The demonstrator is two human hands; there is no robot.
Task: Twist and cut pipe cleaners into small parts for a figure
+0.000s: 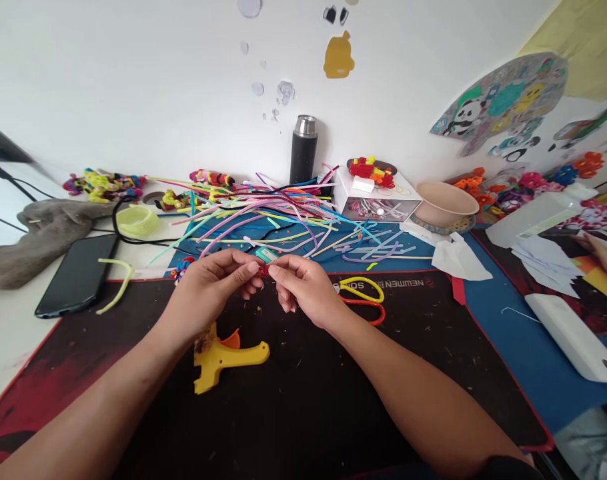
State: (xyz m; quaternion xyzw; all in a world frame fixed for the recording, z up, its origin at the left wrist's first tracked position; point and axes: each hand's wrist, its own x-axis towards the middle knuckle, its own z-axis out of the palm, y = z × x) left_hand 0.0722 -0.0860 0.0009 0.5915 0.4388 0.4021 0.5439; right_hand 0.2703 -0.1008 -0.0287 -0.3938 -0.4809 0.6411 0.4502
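Crowded beyond red-edged black mat [308,413] by multicoloured fuzzy stems [278,200], on mat by yellow plastic tool [223,358]. Pinching dark-red piece [263,271] between left hand [218,275] and right hand [306,285].

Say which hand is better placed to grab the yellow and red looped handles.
Probably the right hand: the looped handles lie beside its wrist; the left hand is farther off. Both pinch the red piece, so the left would hold it alone.
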